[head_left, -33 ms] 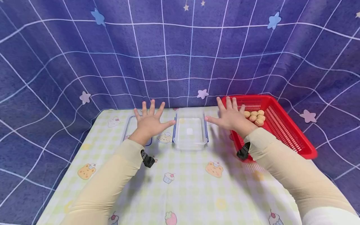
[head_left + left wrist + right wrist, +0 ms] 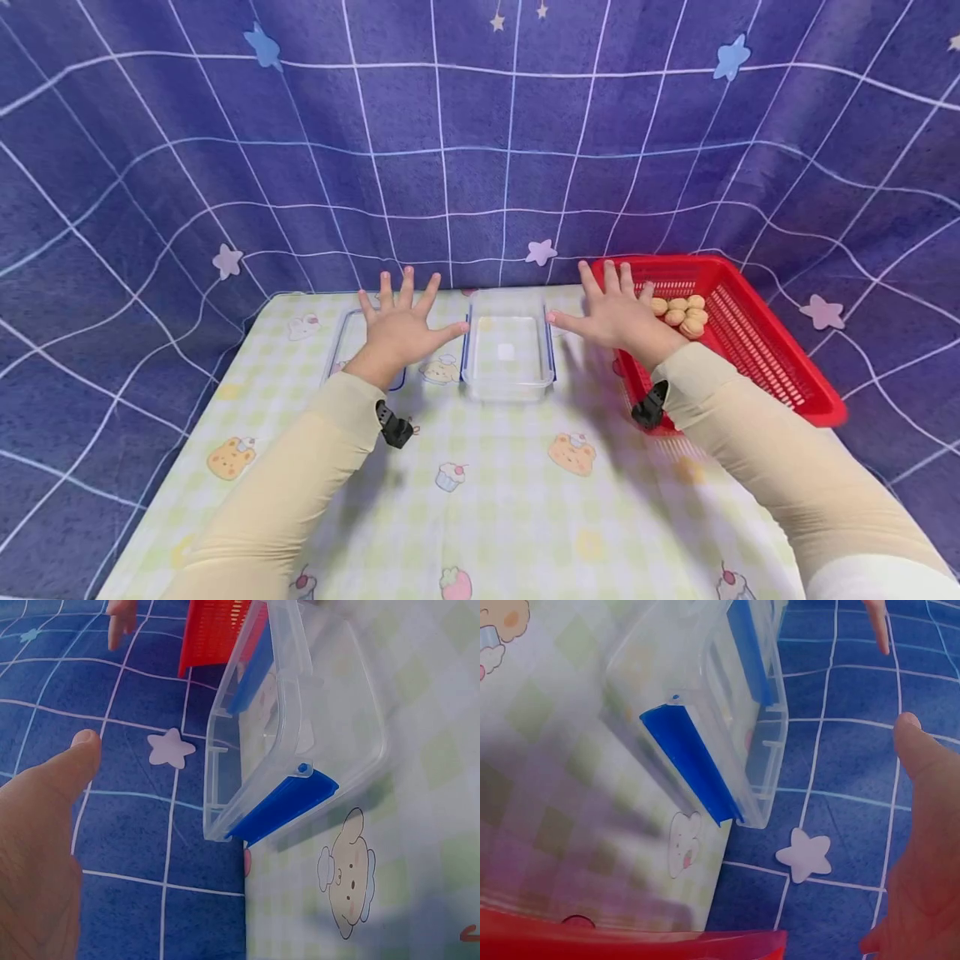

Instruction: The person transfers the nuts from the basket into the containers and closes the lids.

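Both hands are held with fingers spread, on either side of a clear plastic box (image 2: pixel 507 387) with blue side latches. The left hand (image 2: pixel 402 332) is above a clear lid with a blue rim (image 2: pixel 335 343), partly covering it in the head view. Over the near-left side of a red basket (image 2: pixel 780 342) is the right hand (image 2: pixel 618 315). Several walnuts (image 2: pixel 692 327) lie in the basket just beyond that hand. Neither hand holds anything. In the left wrist view the box (image 2: pixel 352 697) stands with its blue latch (image 2: pixel 289 804) hanging outward.
A table with a green checked cloth (image 2: pixel 510 517) carries everything. Behind it hangs a dark blue curtain (image 2: pixel 472 183) with white grid lines and stars. Each wrist wears a small black camera; the left one (image 2: pixel 395 427) sits on the sleeve's cuff.
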`<state>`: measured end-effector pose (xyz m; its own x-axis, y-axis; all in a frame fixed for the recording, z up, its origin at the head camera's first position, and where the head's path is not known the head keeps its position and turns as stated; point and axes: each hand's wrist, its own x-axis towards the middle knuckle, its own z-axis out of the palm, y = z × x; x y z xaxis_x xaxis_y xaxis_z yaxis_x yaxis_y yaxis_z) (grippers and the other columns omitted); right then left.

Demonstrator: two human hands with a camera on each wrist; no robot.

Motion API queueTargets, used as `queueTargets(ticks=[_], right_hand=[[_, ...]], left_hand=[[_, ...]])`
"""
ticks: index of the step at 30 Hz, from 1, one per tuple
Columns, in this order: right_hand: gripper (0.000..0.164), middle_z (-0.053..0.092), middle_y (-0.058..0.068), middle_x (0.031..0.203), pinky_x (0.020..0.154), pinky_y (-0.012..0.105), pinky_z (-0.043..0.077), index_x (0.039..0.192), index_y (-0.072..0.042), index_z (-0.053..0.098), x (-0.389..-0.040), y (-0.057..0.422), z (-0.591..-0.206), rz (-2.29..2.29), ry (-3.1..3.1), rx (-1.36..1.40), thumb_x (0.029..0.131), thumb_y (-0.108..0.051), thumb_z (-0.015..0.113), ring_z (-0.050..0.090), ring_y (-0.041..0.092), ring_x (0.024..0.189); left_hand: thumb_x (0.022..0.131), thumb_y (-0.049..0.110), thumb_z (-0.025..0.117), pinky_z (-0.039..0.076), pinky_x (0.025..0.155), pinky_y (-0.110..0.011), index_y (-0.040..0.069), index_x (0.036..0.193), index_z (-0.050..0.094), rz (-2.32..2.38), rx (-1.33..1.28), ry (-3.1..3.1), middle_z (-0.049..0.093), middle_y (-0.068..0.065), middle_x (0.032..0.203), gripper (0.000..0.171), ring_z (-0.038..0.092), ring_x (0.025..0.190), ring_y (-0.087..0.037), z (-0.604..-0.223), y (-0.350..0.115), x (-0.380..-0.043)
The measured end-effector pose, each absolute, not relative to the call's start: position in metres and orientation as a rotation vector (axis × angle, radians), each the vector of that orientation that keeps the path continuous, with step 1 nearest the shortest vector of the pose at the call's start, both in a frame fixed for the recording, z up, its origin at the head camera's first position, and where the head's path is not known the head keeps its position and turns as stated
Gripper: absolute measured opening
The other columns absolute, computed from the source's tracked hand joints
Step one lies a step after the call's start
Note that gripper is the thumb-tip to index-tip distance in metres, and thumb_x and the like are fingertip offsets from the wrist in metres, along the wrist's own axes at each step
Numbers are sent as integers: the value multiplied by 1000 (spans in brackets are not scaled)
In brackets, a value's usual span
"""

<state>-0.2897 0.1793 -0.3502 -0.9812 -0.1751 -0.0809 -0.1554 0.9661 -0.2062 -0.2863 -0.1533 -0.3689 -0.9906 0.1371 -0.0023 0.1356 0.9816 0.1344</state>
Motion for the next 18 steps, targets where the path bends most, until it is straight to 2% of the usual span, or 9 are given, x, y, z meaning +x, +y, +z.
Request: queueTargets(ticks=[5, 13, 18], right_hand=[[117, -11, 30, 164, 111, 80, -6, 163, -21, -12, -293, 182, -350, -325, 3033, -247, 81, -94, 29, -16, 48, 150], [115, -4, 30, 165, 114, 77, -2, 163, -15, -8, -299, 190, -342, -443, 3068, -270, 85, -87, 37, -12, 46, 152], [113, 1, 30, 165, 116, 75, 1, 163, -12, -6, -305, 199, -335, -538, 3083, -285, 88, -82, 41, -8, 47, 152]], left_hand=[[83, 92, 29, -28, 108, -69, 33, 163, -2, 228, 227, 3136, -13, -13, 169, 105, -29, 147, -40, -368, -153, -287], [82, 92, 30, -24, 111, -69, 32, 163, -5, 238, 244, 3133, -18, -10, 168, 106, -29, 147, -40, -364, -155, -282], [83, 91, 34, -23, 112, -69, 30, 164, -2, 226, 283, 3177, -14, -12, 169, 107, -25, 149, -40, -361, -153, -285]])
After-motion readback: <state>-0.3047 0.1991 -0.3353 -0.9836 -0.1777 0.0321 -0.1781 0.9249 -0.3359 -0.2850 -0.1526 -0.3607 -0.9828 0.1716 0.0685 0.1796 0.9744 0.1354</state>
